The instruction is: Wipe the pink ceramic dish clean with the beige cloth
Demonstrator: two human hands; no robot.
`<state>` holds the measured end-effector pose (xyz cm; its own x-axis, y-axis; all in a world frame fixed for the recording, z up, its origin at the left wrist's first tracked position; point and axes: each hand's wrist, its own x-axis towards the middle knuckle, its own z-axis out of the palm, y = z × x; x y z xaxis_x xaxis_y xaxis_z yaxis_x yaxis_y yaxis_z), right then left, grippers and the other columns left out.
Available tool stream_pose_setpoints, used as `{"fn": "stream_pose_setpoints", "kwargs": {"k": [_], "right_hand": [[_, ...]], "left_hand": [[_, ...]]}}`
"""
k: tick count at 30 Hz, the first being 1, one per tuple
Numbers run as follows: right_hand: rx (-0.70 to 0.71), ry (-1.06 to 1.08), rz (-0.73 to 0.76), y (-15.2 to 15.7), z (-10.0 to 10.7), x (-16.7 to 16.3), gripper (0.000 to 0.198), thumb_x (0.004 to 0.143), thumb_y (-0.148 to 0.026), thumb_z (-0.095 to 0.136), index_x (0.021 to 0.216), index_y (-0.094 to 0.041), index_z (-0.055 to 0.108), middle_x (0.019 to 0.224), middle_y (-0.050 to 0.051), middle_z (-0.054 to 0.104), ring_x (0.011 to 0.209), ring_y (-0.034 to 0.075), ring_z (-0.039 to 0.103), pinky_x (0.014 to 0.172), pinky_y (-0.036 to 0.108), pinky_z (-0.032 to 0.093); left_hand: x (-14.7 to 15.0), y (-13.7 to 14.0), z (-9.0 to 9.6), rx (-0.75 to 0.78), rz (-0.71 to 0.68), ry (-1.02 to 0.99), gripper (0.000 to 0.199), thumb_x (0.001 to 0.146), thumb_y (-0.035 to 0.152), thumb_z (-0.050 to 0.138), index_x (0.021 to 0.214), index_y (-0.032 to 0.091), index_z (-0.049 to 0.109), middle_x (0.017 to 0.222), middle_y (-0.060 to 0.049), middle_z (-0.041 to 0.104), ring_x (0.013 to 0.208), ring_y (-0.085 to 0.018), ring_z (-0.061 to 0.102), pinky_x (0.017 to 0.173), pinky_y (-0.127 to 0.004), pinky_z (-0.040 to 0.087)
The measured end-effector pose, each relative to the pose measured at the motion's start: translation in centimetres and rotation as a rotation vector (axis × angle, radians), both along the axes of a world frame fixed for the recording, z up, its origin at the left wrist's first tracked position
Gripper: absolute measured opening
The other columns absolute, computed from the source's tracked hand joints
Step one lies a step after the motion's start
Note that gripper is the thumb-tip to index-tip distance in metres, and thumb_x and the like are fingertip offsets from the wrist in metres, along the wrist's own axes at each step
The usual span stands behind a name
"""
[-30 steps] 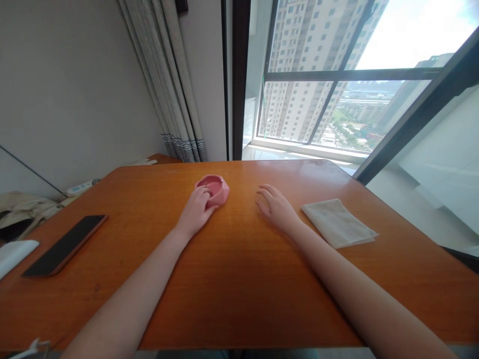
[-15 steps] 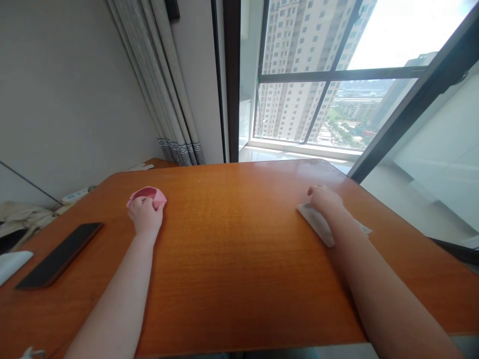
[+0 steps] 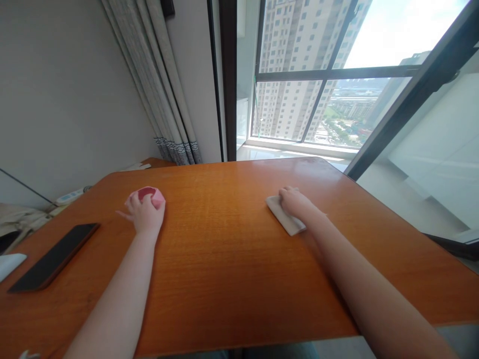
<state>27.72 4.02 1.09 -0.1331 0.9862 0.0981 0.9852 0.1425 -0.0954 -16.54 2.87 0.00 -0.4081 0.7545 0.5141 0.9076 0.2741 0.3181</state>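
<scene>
On the left of the table, my left hand (image 3: 145, 215) is at a small pink bowl-like container (image 3: 155, 196) with an angular rim. Its fingers are spread, one stretched out to the left and others over the near rim. How firmly they touch the container is hard to see. My right hand (image 3: 295, 202) lies right of the middle, fingers curled on a folded beige cloth (image 3: 288, 222). The cloth is flat against the wooden tabletop (image 3: 224, 249), partly hidden under the hand and wrist.
A flat dark slab (image 3: 54, 259) lies at the table's left side, with a white object (image 3: 11, 264) beside it. Behind the table hangs a grey curtain (image 3: 164, 99), next to a large window (image 3: 318, 109). A white power strip (image 3: 70, 196) sits beyond the left edge.
My right hand has moved left across the table with the cloth. My left hand's fingers have spread from a closed grip, while the pink container stays in nearly the same place.
</scene>
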Motion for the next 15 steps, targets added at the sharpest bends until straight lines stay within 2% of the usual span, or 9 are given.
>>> {"fn": "stream_pose_setpoints", "kwargs": {"k": [2, 4, 6, 8, 10, 12, 13, 15], "right_hand": [[0.042, 0.028, 0.052, -0.9, 0.1, -3.3, 0.02, 0.085, -0.012, 0.04, 0.091, -0.016, 0.058, 0.094, 0.015, 0.064, 0.083, 0.024, 0.061, 0.068, 0.031, 0.041], [0.076, 0.109, 0.071, -1.8, 0.1, -6.5, 0.016, 0.088, -0.02, 0.042, 0.091, -0.017, 0.057, 0.088, 0.013, 0.065, 0.08, 0.024, 0.062, 0.066, 0.031, 0.041], [0.09, 0.315, 0.125, -2.6, -0.2, -9.1, 0.015, 0.088, -0.028, 0.045, 0.09, -0.019, 0.057, 0.082, 0.009, 0.066, 0.076, 0.022, 0.062, 0.065, 0.03, 0.042], [0.084, 0.609, 0.213, -3.1, -0.7, -10.7, 0.017, 0.087, -0.03, 0.047, 0.098, -0.021, 0.056, 0.085, 0.005, 0.066, 0.07, 0.017, 0.062, 0.064, 0.028, 0.044], [0.085, 0.872, 0.274, -3.1, -1.3, -11.0, 0.025, 0.086, -0.029, 0.047, 0.108, -0.021, 0.053, 0.089, 0.003, 0.066, 0.065, 0.013, 0.062, 0.062, 0.026, 0.046], [0.097, 1.007, 0.254, -2.6, -2.0, -10.3, 0.028, 0.085, -0.027, 0.044, 0.111, -0.021, 0.052, 0.082, 0.002, 0.065, 0.062, 0.013, 0.062, 0.062, 0.025, 0.048], [0.109, 1.023, 0.219, -2.2, -2.3, -9.7, 0.027, 0.084, -0.025, 0.043, 0.108, -0.02, 0.054, 0.079, 0.001, 0.065, 0.061, 0.013, 0.061, 0.061, 0.025, 0.048], [0.119, 0.987, 0.159, -1.2, -2.8, -8.3, 0.025, 0.08, -0.02, 0.043, 0.102, -0.02, 0.056, 0.08, 0.001, 0.066, 0.06, 0.012, 0.06, 0.062, 0.026, 0.048]], "left_hand": [[1.9, -0.4, 0.7, 0.063, -0.026, 0.01, 0.042, 0.084, 0.037, 0.046, 0.12, 0.014, 0.05, 0.148, -0.022, 0.021, 0.136, -0.041, 0.017, 0.102, -0.069, 0.011], [4.5, -1.0, 1.4, 0.133, -0.153, 0.044, 0.04, 0.087, 0.033, 0.043, 0.122, 0.015, 0.049, 0.15, -0.019, 0.02, 0.139, -0.036, 0.016, 0.106, -0.065, 0.006], [7.5, -2.0, 2.1, 0.178, -0.359, 0.071, 0.035, 0.089, 0.032, 0.039, 0.118, 0.017, 0.052, 0.148, -0.015, 0.028, 0.138, -0.031, 0.021, 0.11, -0.06, 0.003], [10.5, -3.3, 2.3, 0.147, -0.607, 0.079, 0.033, 0.091, 0.031, 0.036, 0.116, 0.019, 0.054, 0.14, -0.012, 0.042, 0.136, -0.027, 0.029, 0.112, -0.057, -0.001], [13.2, -4.6, 2.1, 0.01, -0.912, 0.085, 0.035, 0.092, 0.033, 0.035, 0.119, 0.022, 0.054, 0.13, -0.009, 0.054, 0.129, -0.024, 0.04, 0.113, -0.055, 0.0], [15.0, -5.5, 1.3, -0.176, -1.107, 0.079, 0.04, 0.092, 0.037, 0.036, 0.127, 0.025, 0.05, 0.134, -0.009, 0.052, 0.129, -0.024, 0.04, 0.113, -0.055, 0.003], [15.5, -5.8, 0.9, -0.262, -1.145, 0.08, 0.045, 0.091, 0.041, 0.038, 0.132, 0.025, 0.046, 0.139, -0.01, 0.047, 0.132, -0.026, 0.036, 0.112, -0.057, 0.005], [15.8, -6.0, -0.2, -0.394, -1.09, 0.086, 0.054, 0.089, 0.047, 0.04, 0.139, 0.027, 0.037, 0.146, -0.012, 0.037, 0.137, -0.031, 0.028, 0.109, -0.061, 0.009]]}}
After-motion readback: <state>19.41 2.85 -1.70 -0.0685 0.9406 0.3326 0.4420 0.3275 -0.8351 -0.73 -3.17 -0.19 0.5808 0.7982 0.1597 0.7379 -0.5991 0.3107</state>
